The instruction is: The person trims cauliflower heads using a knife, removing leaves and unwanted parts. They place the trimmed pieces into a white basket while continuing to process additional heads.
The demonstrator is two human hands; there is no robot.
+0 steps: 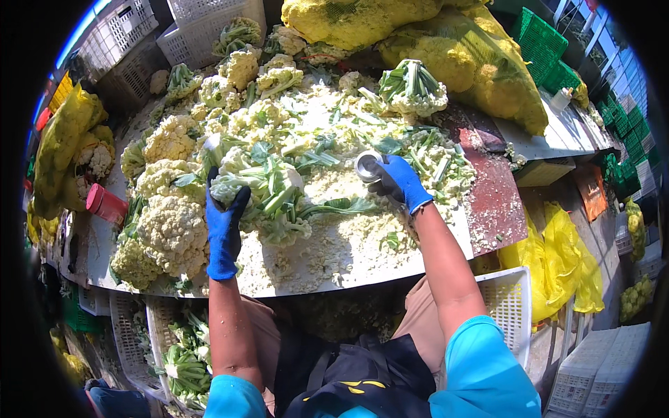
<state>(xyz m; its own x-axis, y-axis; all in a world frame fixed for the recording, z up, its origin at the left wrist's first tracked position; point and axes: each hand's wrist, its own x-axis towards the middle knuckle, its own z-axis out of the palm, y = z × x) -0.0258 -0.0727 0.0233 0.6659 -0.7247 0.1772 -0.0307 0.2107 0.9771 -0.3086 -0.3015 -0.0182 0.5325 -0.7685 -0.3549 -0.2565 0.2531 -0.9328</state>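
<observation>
so, from where i stand, the work looks well under way but far from over. the left hand, in a blue glove, has thumb and fingers spread in a wide v at the left side of a leafy cauliflower, which lies left of the middle of the white table; i can't tell whether it has a real grip there. the right hand, gloved to match, is curled round a ring-ended metal tool, held to the right of that head and apart from it.

as for what is done, pale crumbs and leaf scraps cover much of the tabletop, and leafy trimmings lie in a crate below its near left edge, so plenty seems to have been cut.

as for what is left, the leafy cauliflower has its thick green stalks on, whole heads are piled along the left, and 2 bulging yellow mesh sacks rest at the back, apparently full of more.
</observation>
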